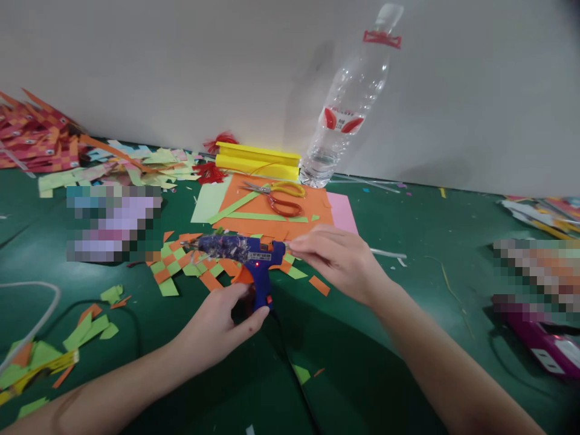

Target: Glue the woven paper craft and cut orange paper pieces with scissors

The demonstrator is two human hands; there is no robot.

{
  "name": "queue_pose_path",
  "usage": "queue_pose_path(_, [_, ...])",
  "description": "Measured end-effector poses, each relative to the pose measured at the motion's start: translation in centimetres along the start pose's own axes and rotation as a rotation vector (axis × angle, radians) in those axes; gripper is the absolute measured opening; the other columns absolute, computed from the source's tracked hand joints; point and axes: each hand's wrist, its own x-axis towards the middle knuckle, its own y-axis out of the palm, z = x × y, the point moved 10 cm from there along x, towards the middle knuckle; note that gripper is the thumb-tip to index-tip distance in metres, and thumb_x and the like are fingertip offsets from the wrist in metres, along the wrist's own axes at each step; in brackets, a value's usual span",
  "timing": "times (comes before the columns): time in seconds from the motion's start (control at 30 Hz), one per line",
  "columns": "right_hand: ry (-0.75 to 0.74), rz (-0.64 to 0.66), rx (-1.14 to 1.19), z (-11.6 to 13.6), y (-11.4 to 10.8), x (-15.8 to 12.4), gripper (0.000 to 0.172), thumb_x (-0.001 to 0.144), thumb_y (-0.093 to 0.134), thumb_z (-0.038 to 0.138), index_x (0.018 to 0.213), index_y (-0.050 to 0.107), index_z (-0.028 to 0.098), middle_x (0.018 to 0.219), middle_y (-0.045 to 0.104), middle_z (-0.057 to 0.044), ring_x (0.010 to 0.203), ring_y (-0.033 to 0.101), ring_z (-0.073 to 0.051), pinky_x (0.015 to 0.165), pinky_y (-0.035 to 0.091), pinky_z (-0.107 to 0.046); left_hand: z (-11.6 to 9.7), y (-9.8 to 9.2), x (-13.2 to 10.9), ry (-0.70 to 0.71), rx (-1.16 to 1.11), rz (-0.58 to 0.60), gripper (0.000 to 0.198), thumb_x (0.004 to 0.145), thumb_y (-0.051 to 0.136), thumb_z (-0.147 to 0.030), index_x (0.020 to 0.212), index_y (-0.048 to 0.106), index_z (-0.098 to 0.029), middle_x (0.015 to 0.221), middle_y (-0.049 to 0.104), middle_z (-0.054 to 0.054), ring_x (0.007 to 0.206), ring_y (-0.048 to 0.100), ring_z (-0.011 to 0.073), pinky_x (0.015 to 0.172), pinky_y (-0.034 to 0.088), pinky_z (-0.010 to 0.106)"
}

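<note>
My left hand (226,323) grips the handle of a blue glue gun (261,266), with its orange trigger by my fingers and a small red light lit on its side. The nozzle points left, and glue strands cling to the barrel. At the gun's rear end my right hand (339,257) pinches a clear glue stick (387,253), whose far end sticks out to the right behind the hand. Just beyond the gun lies a woven piece of green and orange paper strips (174,260). Scissors (283,196) with yellow and red handles rest on orange paper (235,196) farther back.
A tilted plastic bottle (339,121) leans against the wall beside a folded yellow paper piece (258,160). Paper scraps (86,329) lie at left, red woven pieces (36,136) at back left. A purple power strip (534,335) is at right. The gun's black cord (290,362) trails toward me.
</note>
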Motion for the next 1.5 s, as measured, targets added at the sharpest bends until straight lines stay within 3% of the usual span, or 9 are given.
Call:
queue_pose_path(0.2, [-0.128,-0.024,-0.136,1.0,0.3,-0.4,0.019,0.093,0.048,0.01,0.103,0.062,0.018,0.097,0.073,-0.008,0.087,0.066,-0.018,0.07,0.055,-0.031,0.0,0.0,0.2,-0.009,-0.023,0.007,0.036,0.086,0.048,-0.05,0.084,0.059,-0.016,0.077,0.066,0.005,0.067,0.06,0.0182,0.058,0.045,0.026])
queue_pose_path(0.33, [0.016,-0.001,-0.039,-0.3,0.6,-0.2,0.015,0.095,0.049,0.02,0.101,0.063,0.018,0.083,0.072,-0.004,0.075,0.065,-0.014,0.066,0.053,-0.026,0.1,-0.1,0.2,-0.014,0.0,0.003,0.036,0.086,0.048,-0.051,0.08,0.058,-0.017,0.074,0.064,0.005,0.065,0.058,0.0181,0.056,0.043,0.026])
queue_pose_path(0.5, [0.173,0.07,0.074,-2.0,1.7,-0.4,0.014,0.095,0.051,0.023,0.099,0.064,0.02,0.084,0.073,-0.001,0.075,0.067,-0.012,0.066,0.052,-0.023,0.0,0.1,0.2,-0.005,-0.007,0.018,0.034,0.087,0.047,-0.049,0.081,0.058,-0.017,0.074,0.063,0.004,0.065,0.057,0.018,0.057,0.042,0.026])
queue_pose_path(0.73, [-0.065,-0.058,-0.024,-0.2,1.1,-1.1,0.018,0.092,0.052,0.012,0.101,0.065,0.021,0.094,0.074,-0.005,0.083,0.065,-0.015,0.073,0.055,-0.031,0.2,0.3,0.2,-0.019,0.014,0.027,0.035,0.087,0.047,-0.049,0.078,0.055,-0.017,0.071,0.061,0.003,0.062,0.054,0.0167,0.055,0.04,0.026])
queue_pose_path(1.0, [0.09,-0.008,0.032,-1.4,1.5,-0.7,0.013,0.094,0.053,0.024,0.1,0.064,0.022,0.08,0.071,-0.001,0.073,0.063,-0.013,0.066,0.051,-0.025,0.0,0.3,0.2,-0.028,-0.01,0.044,0.035,0.087,0.046,-0.049,0.081,0.057,-0.016,0.074,0.063,0.005,0.066,0.058,0.0185,0.054,0.041,0.026])
queue_pose_path(1.33, [0.117,0.109,-0.106,-1.8,3.6,-1.1,0.024,0.094,0.049,0.02,0.118,0.054,0.02,0.106,0.07,-0.009,0.096,0.065,-0.02,0.081,0.054,-0.035,0.4,1.4,0.3,-0.064,-0.39,0.111,0.031,0.088,0.054,-0.046,0.099,0.058,-0.018,0.094,0.071,0.006,0.088,0.067,0.0217,0.077,0.052,0.032])
queue_pose_path(1.4, [0.109,0.065,-0.152,-1.4,2.8,-0.8,0.031,0.092,0.052,0.019,0.122,0.051,0.018,0.112,0.069,-0.011,0.102,0.064,-0.022,0.086,0.052,-0.038,0.4,1.5,0.3,-0.065,-0.408,0.113,0.033,0.087,0.055,-0.047,0.099,0.058,-0.017,0.092,0.071,0.006,0.086,0.067,0.022,0.077,0.052,0.033])
queue_pose_path(1.5, [0.009,-0.138,-0.291,1.4,-0.4,-0.7,0.032,0.085,0.058,0.012,0.116,0.055,0.019,0.104,0.071,-0.01,0.096,0.065,-0.023,0.082,0.052,-0.039,0.3,1.5,0.4,-0.049,-0.408,0.108,0.034,0.087,0.053,-0.048,0.098,0.057,-0.016,0.088,0.07,0.007,0.083,0.067,0.0219,0.075,0.052,0.033])
